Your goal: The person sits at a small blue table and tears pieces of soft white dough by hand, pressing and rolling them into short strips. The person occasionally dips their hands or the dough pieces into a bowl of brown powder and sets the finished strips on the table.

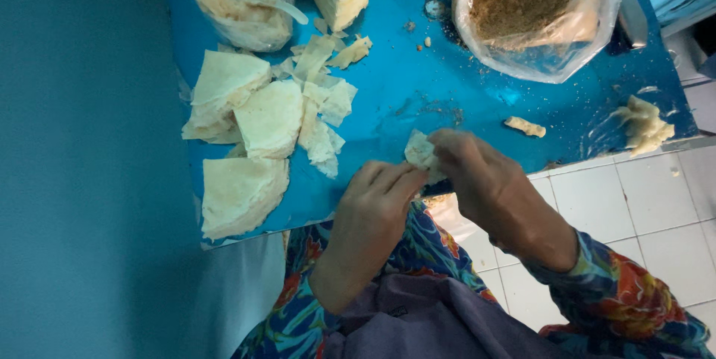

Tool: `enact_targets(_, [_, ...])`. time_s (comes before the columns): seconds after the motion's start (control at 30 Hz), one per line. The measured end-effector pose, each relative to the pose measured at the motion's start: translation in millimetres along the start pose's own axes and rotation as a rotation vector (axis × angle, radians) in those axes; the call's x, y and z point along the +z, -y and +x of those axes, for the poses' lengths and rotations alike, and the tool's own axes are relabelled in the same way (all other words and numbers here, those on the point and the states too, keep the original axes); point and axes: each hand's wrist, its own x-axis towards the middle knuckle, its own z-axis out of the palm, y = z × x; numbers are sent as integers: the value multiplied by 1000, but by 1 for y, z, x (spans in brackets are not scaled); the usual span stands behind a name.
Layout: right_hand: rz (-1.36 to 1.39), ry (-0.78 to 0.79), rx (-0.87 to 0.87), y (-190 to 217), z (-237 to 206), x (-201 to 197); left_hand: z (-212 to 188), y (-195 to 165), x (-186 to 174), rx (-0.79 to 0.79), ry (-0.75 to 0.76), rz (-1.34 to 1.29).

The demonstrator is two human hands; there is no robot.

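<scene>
You hold a small, thin, pale piece of pastry sheet (420, 152) between both hands, just above the near edge of the glossy blue worktop (418, 83). Your left hand (373, 210) pinches its lower edge with fingers pressed close together; your right hand (485, 180) curls over its right side, fingertips closed on the sheet. Whether anything lies inside the fold, you cannot tell from here.

Keep the grip light: the sheet looks brittle at its edges, and a hard pinch would likely tear it. Work over the worktop, not over the white tiled floor (634, 202) beyond its edge, so any crumbs land on the blue surface.

Left of the held piece on the worktop lie stacks of pale triangular pastry sheets (246, 113), with loose torn scraps (328, 98) between them and your hands. At the worktop's far edge sits a clear plastic bag of brown crumbly filling (522, 1), well apart from your hands.
</scene>
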Motion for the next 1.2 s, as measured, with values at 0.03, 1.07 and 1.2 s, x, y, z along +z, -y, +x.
enact_targets(0.03, [-21,18,-24,-1,0,1,0,1,1,14,6,26])
enact_targets(1.07, [-48,70,-203,-17,5,-6,16,1,12,165,100,509])
enact_targets(1.2, [15,53,-147,-21,28,-5,38,12,9,8,133,211])
